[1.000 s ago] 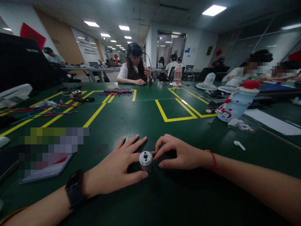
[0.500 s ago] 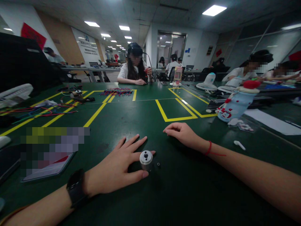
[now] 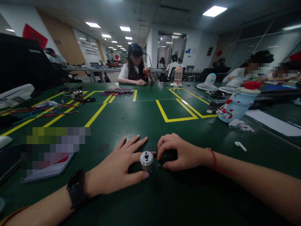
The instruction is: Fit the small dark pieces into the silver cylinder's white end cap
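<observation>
A small silver cylinder that looks like a motor (image 3: 146,160) stands upright on the green tabletop. My left hand (image 3: 117,166) lies low over the table, its thumb in front of the motor and its index finger behind, holding it between them; the other fingers are spread out. Just right of the motor sits a tiny dark ring-shaped part (image 3: 159,165). Close beside that part is my right hand (image 3: 180,152), fingers curved and thumb apart from them, with nothing visible in the gap.
A clear plastic sleeve (image 3: 49,175) lies to the left, near tangled wires (image 3: 54,110). On the right are a light-blue bottle (image 3: 238,105), a bag of small pieces (image 3: 244,126) and a white earbud (image 3: 240,146). Across the table sits a person (image 3: 135,67) with a red-handled tool.
My right hand has come left and nearer to me, from farther up the table to beside the tiny ring-shaped part, its thumb and fingers now parted. My left hand and the motor stay put.
</observation>
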`<state>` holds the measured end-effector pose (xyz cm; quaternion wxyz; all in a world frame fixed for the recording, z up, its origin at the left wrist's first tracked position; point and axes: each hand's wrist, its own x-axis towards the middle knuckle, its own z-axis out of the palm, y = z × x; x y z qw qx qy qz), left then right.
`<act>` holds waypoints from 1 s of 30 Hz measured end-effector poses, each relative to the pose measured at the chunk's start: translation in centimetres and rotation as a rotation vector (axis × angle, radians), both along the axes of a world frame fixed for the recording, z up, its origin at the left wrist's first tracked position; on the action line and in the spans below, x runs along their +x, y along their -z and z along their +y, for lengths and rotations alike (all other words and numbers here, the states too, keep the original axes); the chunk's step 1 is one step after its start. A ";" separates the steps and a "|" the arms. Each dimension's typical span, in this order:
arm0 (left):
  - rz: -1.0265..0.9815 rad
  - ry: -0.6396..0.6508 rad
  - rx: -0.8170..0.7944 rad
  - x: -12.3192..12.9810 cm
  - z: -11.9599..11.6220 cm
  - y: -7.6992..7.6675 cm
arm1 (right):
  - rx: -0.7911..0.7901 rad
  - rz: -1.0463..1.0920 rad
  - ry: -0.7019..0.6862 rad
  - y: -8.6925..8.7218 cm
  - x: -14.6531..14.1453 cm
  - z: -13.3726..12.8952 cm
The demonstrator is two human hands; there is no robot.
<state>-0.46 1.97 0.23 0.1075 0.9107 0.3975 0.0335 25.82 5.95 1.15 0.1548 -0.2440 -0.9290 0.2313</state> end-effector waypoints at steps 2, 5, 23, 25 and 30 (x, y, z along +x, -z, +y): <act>-0.007 0.003 -0.003 -0.1 0.0 0.1 | -0.009 0.013 -0.005 0.1 -0.5 -0.5; -0.032 0.004 0.002 -0.2 0.1 0.2 | -0.087 0.138 0.006 0.1 -1.0 -0.8; -0.042 0.004 0.038 -0.4 -0.1 0.4 | -0.068 0.367 0.134 -2.0 -4.1 -2.8; -0.056 0.003 0.037 -0.4 0.0 0.6 | -0.076 0.364 0.130 -2.0 -4.0 -2.7; -0.056 0.001 0.040 -0.2 0.0 0.6 | -0.083 0.359 0.131 -2.0 -3.9 -2.6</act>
